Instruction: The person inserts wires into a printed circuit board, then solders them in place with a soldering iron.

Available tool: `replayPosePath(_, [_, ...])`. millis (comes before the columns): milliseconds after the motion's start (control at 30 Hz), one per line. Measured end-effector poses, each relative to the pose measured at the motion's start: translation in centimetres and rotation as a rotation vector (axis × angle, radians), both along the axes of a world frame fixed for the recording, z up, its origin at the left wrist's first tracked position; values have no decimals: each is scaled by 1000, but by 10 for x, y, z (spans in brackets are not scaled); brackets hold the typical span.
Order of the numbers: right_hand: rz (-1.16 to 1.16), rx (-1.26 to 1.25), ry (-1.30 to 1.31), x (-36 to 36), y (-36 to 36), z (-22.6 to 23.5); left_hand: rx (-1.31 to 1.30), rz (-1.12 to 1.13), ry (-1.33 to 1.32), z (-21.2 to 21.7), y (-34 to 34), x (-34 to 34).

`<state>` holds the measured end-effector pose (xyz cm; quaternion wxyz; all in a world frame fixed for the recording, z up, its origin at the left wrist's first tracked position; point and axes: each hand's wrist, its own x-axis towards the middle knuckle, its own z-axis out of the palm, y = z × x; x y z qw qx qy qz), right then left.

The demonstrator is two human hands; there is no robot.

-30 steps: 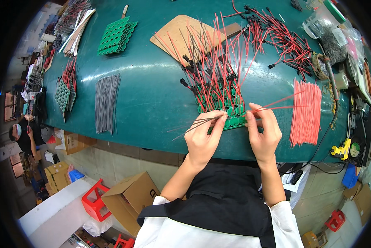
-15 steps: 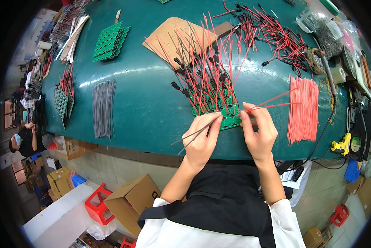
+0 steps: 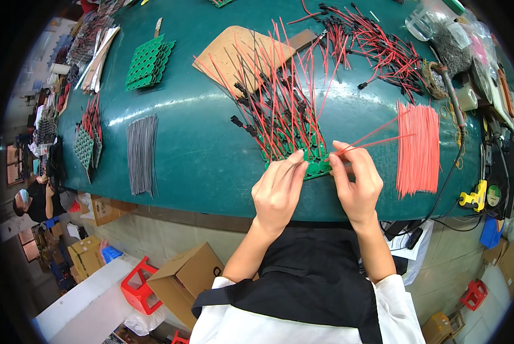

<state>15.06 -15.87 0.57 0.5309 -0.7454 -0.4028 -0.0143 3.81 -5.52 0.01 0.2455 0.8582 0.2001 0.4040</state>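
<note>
Left hand [image 3: 279, 192] curled, fingertips pressed on the near edge of the green board [image 3: 303, 153] at the front of the teal table [image 3: 199, 149]. Right hand [image 3: 357, 183] just beside it, thumb and forefinger pinched tight on two red wires [image 3: 377, 135] slanting up to the right. Board bristling with red and black wires, standing up and fanned out. Flat row of red wires [image 3: 418, 148] to the right, grey bundle [image 3: 142, 153] well to the left, cardboard sheet [image 3: 234, 54] behind.

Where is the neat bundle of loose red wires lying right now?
The red wire bundle lies on the green table, at the person's right, just beyond the right hand and beside the green board.
</note>
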Motion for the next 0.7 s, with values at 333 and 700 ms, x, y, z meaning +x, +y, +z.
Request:
replayPosePath(333, [44,-22,-17,-1,-13,-4,69,65,120,-5,-2,3])
replayPosePath(700, [48,-36,-57,-2,-14,-11,-391,-38,-98,6,-14,-3])
